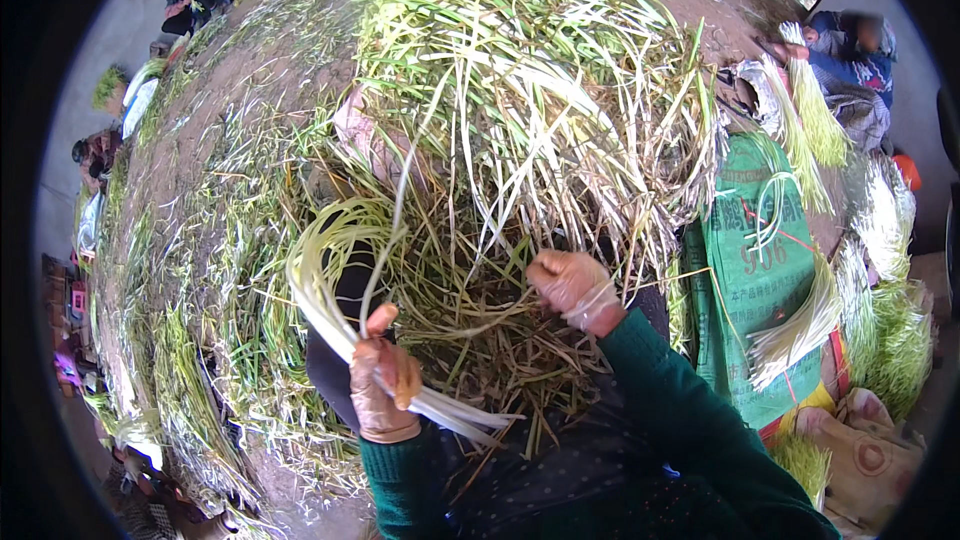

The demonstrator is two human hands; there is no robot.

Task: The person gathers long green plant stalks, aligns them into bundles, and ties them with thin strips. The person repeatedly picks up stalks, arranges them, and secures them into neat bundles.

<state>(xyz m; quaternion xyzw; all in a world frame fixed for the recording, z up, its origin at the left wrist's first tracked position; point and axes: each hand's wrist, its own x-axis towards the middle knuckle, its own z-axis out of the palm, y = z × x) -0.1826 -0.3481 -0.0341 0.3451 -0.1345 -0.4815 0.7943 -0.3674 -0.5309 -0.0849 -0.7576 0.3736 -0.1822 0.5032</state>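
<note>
My left hand (385, 380), in a thin clear glove, is closed round a bunch of long pale garlic chives (325, 275). The white stalk ends stick out to the right below the fist, and the leafy ends curl over above it. One single stalk rises from the thumb towards the big heap. My right hand (575, 290), also gloved, is curled shut just in front of the heap of loose chives (540, 90); whatever its fingers pinch is hidden. Limp, brownish leaves (480, 340) lie between my hands, over my lap.
On the right, a green woven sack (755, 270) carries a sorted bundle of pale chives (800, 325). More bundles (890, 330) stand beyond it. A co-worker (850, 65) sits at the upper right with chives in hand. Scattered leaves cover the ground (230, 140) to the left.
</note>
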